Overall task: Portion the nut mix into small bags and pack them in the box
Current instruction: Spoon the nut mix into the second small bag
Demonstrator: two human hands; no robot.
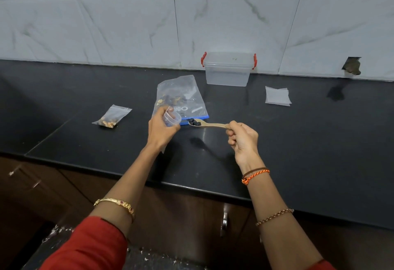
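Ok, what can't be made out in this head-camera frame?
- Small cup: contents unclear, left hand wraps it.
- Plastic box: translucent walls and lid blur the inside.
- Spoon handle end: buried in right hand.
- Big bag print: only partly readable.

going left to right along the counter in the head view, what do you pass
small filled bag → left hand holding a small clear cup → spoon with dark pieces → right hand → stack of empty small bags
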